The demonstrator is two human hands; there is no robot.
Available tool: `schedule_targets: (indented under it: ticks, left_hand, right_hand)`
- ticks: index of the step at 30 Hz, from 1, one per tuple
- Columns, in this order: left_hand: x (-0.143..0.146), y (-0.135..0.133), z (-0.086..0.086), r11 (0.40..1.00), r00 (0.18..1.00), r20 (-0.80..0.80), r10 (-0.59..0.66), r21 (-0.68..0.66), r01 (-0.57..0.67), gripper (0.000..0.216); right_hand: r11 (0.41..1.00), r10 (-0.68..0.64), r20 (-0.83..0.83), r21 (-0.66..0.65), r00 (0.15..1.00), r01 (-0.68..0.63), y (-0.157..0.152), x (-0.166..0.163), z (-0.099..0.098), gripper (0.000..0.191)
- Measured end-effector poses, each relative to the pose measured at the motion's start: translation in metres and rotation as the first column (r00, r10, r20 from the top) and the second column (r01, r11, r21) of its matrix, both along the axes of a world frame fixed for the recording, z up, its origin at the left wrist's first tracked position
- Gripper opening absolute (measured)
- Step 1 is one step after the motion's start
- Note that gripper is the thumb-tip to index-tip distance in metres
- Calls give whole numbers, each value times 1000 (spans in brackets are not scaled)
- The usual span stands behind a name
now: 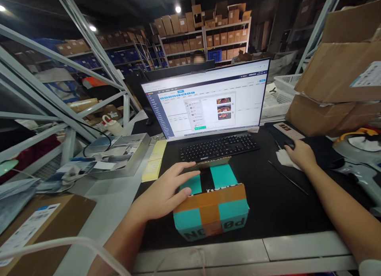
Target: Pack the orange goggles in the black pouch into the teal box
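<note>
A turquoise cardboard box [233, 220] with orange-brown tape sits on the black desk mat, its far flap raised. My left hand [169, 188] rests on the left side of this box, fingers stretched out and apart, thumb by the taped front edge. Over to the right, my right hand [300, 153] is curled over a dark computer mouse [289, 143]. Under that hand lies a crumpled white tissue or cloth [286, 158]. A black keyboard [220, 147] is just beyond the box, below a lit monitor [205, 101] showing a web page with a chat window and three pictures.
A phone [288, 131] lies beyond the mouse, and a thin dark rod [287, 177] on the mat. A barcode scanner [360, 176] and stacked cartons [342, 69] stand right. Left are yellow slips [154, 161], a grey tray [138, 143] and a labelled brown carton [71, 216].
</note>
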State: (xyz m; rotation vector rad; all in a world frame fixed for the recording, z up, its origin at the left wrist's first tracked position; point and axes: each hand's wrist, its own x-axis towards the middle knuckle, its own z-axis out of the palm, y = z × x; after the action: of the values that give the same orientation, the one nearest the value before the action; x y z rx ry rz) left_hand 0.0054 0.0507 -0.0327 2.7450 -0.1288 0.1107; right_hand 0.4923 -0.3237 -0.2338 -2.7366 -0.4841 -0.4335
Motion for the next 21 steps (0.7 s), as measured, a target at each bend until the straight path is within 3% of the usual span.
schedule_targets:
  ticks: [9, 15, 21]
  left_hand:
    - [1, 0, -1, 1000, 1000, 23, 7, 9, -7, 49]
    - [1, 0, 0, 1000, 1000, 17, 6, 13, -6, 49]
    - [0, -1, 0, 1000, 1000, 4, 9, 7, -9, 50]
  right_hand:
    - [996, 21, 61, 81, 998, -26, 0, -7, 3, 59]
    - [999, 1, -18, 34, 1000, 0, 1, -11, 5, 58]
    - [1000, -17, 7, 11, 1000, 16, -1, -6, -1, 53]
